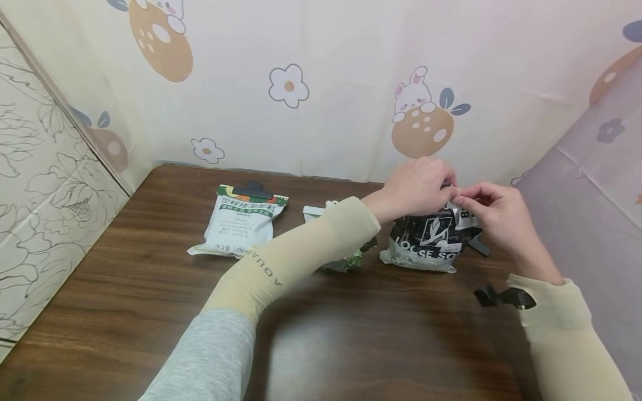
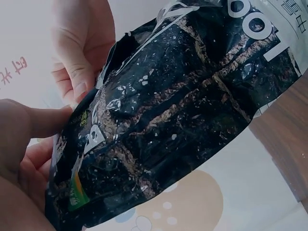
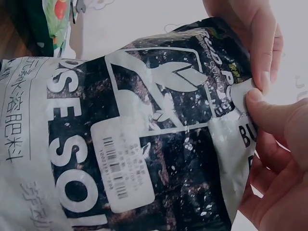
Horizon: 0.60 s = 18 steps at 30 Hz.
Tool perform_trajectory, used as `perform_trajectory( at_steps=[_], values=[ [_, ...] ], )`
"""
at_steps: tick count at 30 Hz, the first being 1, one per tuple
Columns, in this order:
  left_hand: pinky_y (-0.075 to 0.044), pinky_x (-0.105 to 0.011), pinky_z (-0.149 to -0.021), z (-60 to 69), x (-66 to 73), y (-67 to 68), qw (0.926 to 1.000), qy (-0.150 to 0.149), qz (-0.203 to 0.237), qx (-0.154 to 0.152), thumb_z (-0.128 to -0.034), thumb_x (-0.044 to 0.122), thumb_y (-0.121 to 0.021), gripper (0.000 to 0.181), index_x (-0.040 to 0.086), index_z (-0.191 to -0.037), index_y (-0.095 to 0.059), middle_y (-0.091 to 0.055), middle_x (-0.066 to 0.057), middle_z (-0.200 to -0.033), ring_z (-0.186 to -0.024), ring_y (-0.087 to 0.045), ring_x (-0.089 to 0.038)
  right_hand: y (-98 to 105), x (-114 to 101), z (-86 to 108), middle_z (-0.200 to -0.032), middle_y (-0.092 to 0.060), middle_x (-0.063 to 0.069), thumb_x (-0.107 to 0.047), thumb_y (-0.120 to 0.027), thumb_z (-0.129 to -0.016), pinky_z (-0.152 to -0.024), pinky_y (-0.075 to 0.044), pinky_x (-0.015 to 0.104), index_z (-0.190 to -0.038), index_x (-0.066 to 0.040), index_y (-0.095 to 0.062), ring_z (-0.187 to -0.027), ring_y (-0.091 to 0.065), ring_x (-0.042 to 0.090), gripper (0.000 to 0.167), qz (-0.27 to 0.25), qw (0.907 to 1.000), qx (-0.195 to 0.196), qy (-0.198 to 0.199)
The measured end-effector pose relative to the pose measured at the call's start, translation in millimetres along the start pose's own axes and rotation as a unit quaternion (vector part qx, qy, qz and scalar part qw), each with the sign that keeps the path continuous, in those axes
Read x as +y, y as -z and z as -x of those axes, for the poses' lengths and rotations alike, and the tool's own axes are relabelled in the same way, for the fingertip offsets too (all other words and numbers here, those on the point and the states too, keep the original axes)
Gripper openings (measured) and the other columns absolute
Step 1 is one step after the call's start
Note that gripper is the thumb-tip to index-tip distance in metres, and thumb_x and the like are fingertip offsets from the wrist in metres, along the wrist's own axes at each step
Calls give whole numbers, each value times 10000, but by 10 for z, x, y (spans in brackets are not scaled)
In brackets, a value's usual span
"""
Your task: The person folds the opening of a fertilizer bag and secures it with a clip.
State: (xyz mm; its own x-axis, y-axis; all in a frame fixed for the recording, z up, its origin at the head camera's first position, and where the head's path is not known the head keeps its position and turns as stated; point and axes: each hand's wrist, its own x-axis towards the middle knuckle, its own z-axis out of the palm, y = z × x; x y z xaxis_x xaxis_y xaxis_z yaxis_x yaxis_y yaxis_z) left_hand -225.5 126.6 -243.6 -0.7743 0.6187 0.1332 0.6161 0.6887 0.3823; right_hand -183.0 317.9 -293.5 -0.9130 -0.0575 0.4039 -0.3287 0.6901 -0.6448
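A black and white bag (image 1: 426,239) lettered "LOOSE SO…" stands at the right of the table. My left hand (image 1: 418,184) pinches its top edge from behind and to the left. Close beside it, my right hand (image 1: 494,217) grips the same edge between thumb and fingers. Both thumbs meet near the rim in the right wrist view, where the bag (image 3: 163,106) bears a barcode label (image 3: 122,166). The left wrist view shows the bag's dark, clear-windowed side (image 2: 178,101). Whether the top is open is hidden by my fingers.
A white bag (image 1: 241,223) with a black clip (image 1: 253,190) on top lies at the left. Behind my left forearm, a green and white bag (image 1: 346,262) is partly hidden. A dark grey flat piece (image 1: 480,246) sits right of the black bag. Patterned curtain (image 1: 341,111) backs the table.
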Motion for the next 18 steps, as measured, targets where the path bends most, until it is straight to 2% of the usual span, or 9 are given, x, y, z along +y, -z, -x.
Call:
perform_trajectory(
  at_steps=[5,8,13,18],
  values=[
    [-464,-253,-696,12,7,6,10000,42,-39,-45,-979,396,-618,156,349,-1055,-746,-664,200,-1001,-865,-588,-14,-22,67,34,-742,-649,-253,-6,-750,-876,-575,-410,112,-858,4,-729,-648,-553,-42,29,-289,9995,52,-86],
    [-461,-254,-699,21,22,12,9999,39,-63,-71,-979,396,-617,149,361,-1046,-747,-659,209,-991,-869,-582,-8,-18,95,61,-743,-656,-235,16,-746,-871,-549,-404,115,-850,-20,-731,-619,-541,-39,44,-522,9986,64,-106],
    [-459,-255,-695,47,23,13,10000,3,-66,-27,-979,388,-621,140,352,-1032,-746,-655,213,-1000,-893,-585,-9,-13,163,122,-762,-635,-208,-15,-739,-888,-560,-386,129,-865,-65,-718,-647,-502,3,59,-509,9987,-15,-76],
    [-455,-257,-699,45,15,7,10000,-30,-79,-52,-977,407,-621,148,363,-1038,-748,-655,216,-1013,-914,-587,-10,7,303,201,-788,-632,-210,49,-722,-877,-581,-390,122,-861,-19,-682,-668,-516,-12,81,-540,9985,-13,-67]
  ],
)
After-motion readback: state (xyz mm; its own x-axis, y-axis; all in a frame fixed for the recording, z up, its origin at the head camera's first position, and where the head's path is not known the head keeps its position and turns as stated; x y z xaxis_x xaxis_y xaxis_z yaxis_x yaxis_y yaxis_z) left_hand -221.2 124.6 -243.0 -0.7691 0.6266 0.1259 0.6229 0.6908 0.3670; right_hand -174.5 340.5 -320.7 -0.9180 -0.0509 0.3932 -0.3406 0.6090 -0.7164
